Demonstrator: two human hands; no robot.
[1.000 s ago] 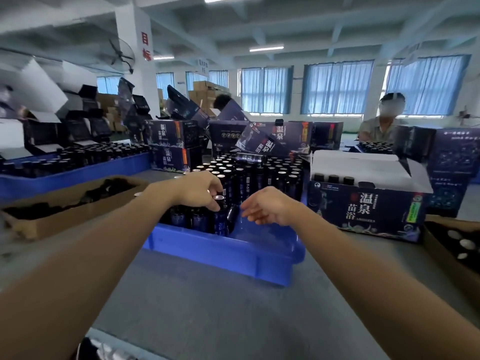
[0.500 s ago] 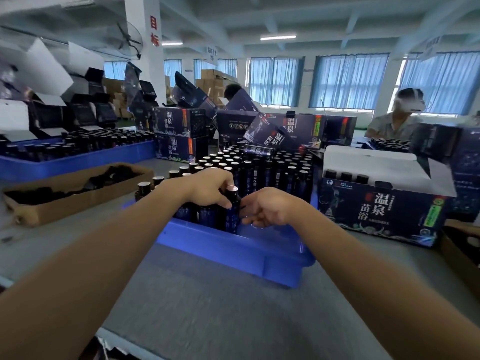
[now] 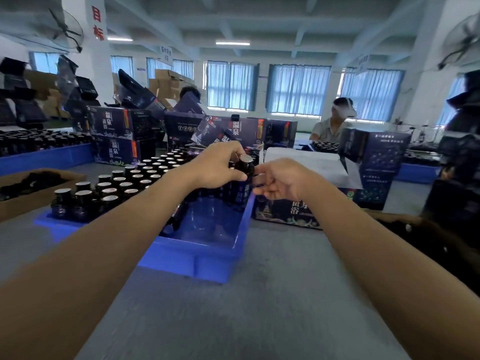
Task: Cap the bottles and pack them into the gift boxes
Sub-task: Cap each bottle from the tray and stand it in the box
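Note:
A blue plastic tray (image 3: 197, 258) on the grey table holds several dark bottles (image 3: 117, 185) with black caps, standing in rows on its left and far side. My left hand (image 3: 218, 165) grips a small cluster of these bottles from above and holds them raised over the tray's right end. The nearest held bottle (image 3: 245, 178) shows its cap and label. My right hand (image 3: 280, 180) reaches in from the right, its fingertips touching that bottle's side. An open dark gift box (image 3: 285, 211) with a white flap stands just right of the tray, partly hidden by my right hand.
A cardboard box (image 3: 39, 183) of black caps sits at the left; another cardboard box (image 3: 415, 229) is at the right edge. Closed gift boxes (image 3: 117, 131) are stacked behind the tray. A second blue tray (image 3: 46, 157) lies far left. Another person (image 3: 332, 123) sits across the table.
My left hand has lifted the bottles up out of the tray and moved them right. My right hand rose with them and its fingers straightened against the nearest bottle.

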